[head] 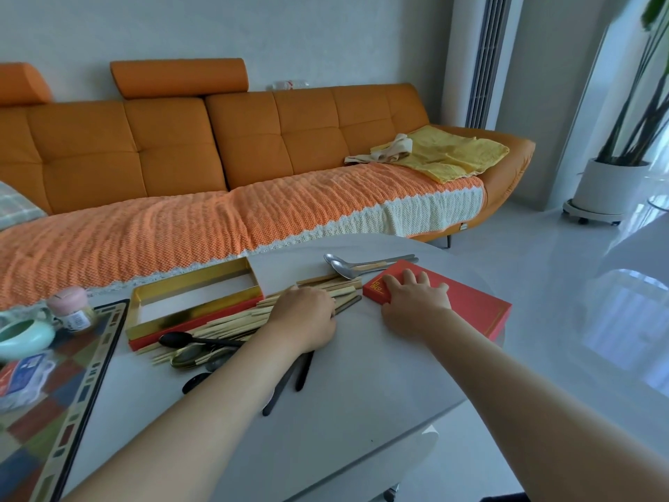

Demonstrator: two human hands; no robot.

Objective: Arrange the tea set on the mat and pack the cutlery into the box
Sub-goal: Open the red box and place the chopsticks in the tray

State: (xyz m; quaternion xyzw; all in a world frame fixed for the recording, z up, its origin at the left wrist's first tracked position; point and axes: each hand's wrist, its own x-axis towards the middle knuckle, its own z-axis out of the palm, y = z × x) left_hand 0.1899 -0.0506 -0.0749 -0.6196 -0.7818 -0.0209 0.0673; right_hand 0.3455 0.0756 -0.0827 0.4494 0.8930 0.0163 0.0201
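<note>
Left hand curled over chopsticks beside open gold-lined box; right hand spread flat, pressing red lid on surface.

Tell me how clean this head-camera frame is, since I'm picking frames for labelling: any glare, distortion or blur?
Head view: daylight glares off the glossy floor at right; wide-angle bending curves the white table edge and the air conditioner column; the cutlery under the left hand and the red lid under the right hand stay fairly sharp; the left edge, the patterned mat, looks softer.
</note>
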